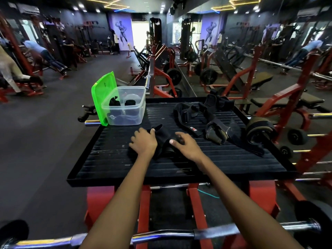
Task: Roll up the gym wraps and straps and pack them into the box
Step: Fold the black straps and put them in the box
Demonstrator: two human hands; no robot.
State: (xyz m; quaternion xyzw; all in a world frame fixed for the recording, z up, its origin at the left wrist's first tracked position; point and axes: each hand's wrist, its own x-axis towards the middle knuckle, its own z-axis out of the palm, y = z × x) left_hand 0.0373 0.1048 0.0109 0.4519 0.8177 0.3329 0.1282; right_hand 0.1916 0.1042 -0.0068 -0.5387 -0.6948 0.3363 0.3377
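From the head view, a black ribbed platform (179,164) on a red frame (100,198) fills the middle, with a chrome barbell (161,234) crossing the bottom edge just in front of the person's forearms. Gym machines, benches and weight plates stand beyond and to the right, and a few people are at machines far left.

On the platform's right half lies a loose tangle of black straps (212,121), unrolled, one with a small red-and-white label. At the right edge, just beside the tangle, sits a thick rolled wrap (258,130) with an olive-coloured rim. Nothing lies between the hands and the box; the tangle is off to the right of the right hand.

The clear box (125,106) stands at the platform's far left corner, open, with its green lid (103,97) upright against its left side. Inside are at least two black rolled pieces and a dark item with a pale logo low against the front wall; what else is in there is hard to make out.

Near the front centre, a black wrap (162,139) lies on the platform between both hands. The left hand (143,141) presses flat on its left part, fingers spread. The right hand (186,144) curls its fingers over the wrap's right end, thumb pointing inward; whether it actually grips is unclear.
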